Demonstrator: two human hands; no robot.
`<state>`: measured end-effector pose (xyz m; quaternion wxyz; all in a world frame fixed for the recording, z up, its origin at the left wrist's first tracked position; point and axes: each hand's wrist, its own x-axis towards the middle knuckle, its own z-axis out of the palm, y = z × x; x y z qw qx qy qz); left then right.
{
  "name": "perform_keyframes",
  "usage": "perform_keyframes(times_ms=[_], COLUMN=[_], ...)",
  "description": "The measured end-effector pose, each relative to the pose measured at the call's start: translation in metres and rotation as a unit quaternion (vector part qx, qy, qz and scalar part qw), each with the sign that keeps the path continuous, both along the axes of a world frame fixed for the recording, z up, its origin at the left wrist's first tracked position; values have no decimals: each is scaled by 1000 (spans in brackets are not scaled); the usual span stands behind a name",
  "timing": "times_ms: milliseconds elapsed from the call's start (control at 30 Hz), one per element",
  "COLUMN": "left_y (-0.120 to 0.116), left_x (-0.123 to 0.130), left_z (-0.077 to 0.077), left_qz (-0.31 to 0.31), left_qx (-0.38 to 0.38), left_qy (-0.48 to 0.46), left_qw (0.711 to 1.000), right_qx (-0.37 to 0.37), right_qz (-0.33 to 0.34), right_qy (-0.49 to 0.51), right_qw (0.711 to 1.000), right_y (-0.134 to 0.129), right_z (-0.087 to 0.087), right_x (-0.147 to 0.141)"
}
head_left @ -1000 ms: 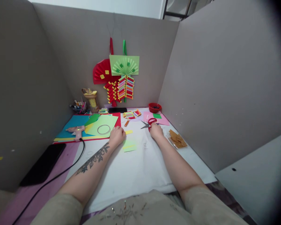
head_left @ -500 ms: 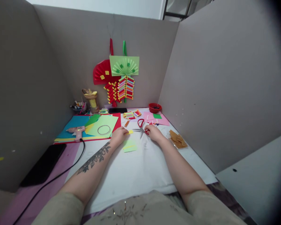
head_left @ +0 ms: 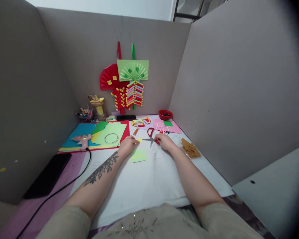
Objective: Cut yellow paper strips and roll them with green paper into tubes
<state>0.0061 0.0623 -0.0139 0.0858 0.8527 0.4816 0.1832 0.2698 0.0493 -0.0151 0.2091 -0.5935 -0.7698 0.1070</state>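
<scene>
Between the fingertips of my left hand [head_left: 127, 146] is a small piece of yellow paper [head_left: 140, 140]. My right hand [head_left: 164, 142] is closed at the lower red handle of a pair of scissors [head_left: 150, 133], whose blades are spread apart. One blade points left, its tip close to the yellow paper; the other points toward me. Just below my left hand, a light green paper piece [head_left: 139, 156] with a yellow strip across it lies on the white table cover [head_left: 161, 179]. A small orange-brown stick [head_left: 136, 131] rests beyond the yellow paper.
Left are coloured paper sheets [head_left: 104, 130], a pink glue gun [head_left: 84, 141] with a black cord, and a black tablet-like slab [head_left: 48, 174]. A brown paper packet [head_left: 190, 148] and red bowl [head_left: 165, 115] stand right. Paper decorations [head_left: 133, 70] hang behind; grey panels [head_left: 226, 83] enclose the table.
The scissor blades stay apart while the left-pointing blade now sits closer to the yellow paper. Both hands keep nearly the same place; the whole view shifts slightly.
</scene>
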Motion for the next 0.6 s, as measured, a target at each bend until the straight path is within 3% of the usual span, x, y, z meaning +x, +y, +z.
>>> perform_keyframes(times_ms=[200, 600], left_y=[0, -4], left_x=[0, 1], left_z=[0, 1], left_qz=[-7, -2], left_qx=[15, 7], left_qy=[15, 49], left_qw=[1000, 999], right_qx=[6, -1], right_qz=[-13, 28], right_qy=[1, 1], right_qw=[1000, 1000], right_y=[1, -6], right_z=[1, 6], right_x=[0, -3])
